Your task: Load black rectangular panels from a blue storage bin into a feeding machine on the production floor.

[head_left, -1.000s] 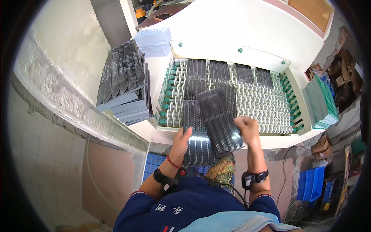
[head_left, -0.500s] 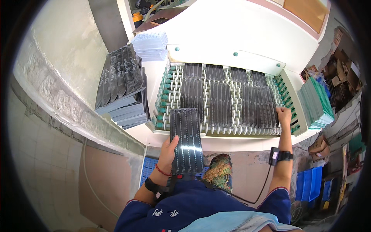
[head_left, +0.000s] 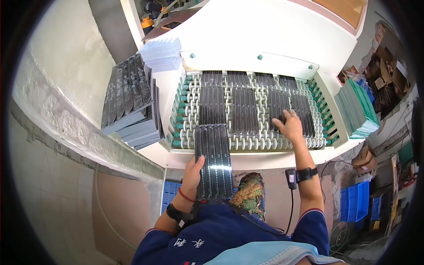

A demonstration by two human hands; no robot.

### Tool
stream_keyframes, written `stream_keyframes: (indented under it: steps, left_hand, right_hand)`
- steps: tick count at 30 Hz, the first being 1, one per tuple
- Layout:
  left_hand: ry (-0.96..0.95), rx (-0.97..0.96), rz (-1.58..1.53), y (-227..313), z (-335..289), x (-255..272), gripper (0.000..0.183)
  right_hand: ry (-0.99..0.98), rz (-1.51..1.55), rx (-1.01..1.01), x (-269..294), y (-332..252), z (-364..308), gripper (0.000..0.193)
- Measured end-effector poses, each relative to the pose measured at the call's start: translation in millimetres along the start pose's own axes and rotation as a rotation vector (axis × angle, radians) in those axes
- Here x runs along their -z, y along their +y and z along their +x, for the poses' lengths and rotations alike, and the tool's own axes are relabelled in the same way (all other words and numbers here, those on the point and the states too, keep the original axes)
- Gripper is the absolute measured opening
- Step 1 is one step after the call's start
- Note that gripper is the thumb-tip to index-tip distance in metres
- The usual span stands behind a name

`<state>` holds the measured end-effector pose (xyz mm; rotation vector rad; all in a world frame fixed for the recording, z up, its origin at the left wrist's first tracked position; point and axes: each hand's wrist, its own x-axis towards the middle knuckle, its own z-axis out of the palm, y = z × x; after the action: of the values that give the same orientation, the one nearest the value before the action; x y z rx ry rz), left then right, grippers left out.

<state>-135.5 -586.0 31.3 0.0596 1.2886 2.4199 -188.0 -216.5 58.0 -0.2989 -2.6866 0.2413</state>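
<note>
A rough, pale wall [head_left: 66,66] stands on your left, and a big white machine [head_left: 265,39] is in front of you. The machine has rows of little white wheels [head_left: 249,144]. Your left hand [head_left: 191,176] is closed on the side of a long black board [head_left: 214,165], with the thumb on top. The far end of this board is by the near edge of the wheels. Your right hand [head_left: 289,127] is well apart from the left one. Its fingers are spread over two black boards [head_left: 304,115] lying side by side on the wheels. You cannot tell if they touch. More flat black boards [head_left: 245,110] lie to the left and farther back. A tall black stack [head_left: 128,90] and a light blue stack [head_left: 161,51] sit to the left. A green-edged stack [head_left: 357,109] sits to the right.
</note>
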Motion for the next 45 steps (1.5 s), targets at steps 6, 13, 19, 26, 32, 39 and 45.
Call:
stream_keyframes:
  steps: [6,13,19,26,32,39,45]
  left_hand:
    - [0.056,0.002,-0.031,10,-17,0,0.03]
    - [0.019,-0.008,-0.054,10,-10,8,0.033]
    - [0.019,0.088,-0.303,15,-7,-9,0.042]
    - [0.031,0.04,-0.18,0,2,-3,0.04]
    - [0.051,-0.021,0.015,-3,-1,-8,0.04]
    - [0.018,-0.029,0.015,-22,-3,16,0.043]
    - [-0.083,0.011,0.02,-14,-6,-30,0.047]
  right_hand:
    - [-0.257,-0.077,0.011,2,-15,4,0.072]
    - [-0.213,-0.067,0.055,5,-17,-6,0.069]
    - [-0.139,0.733,-0.016,45,-84,-52,0.03]
    - [-0.529,1.141,-0.157,3,-144,-127,0.02]
    - [-0.332,1.018,-0.147,2,-157,-140,0.024]
    - [-0.361,1.053,-0.209,4,-167,-144,0.026]
    - [-0.119,0.832,-0.132,8,-159,-152,0.023]
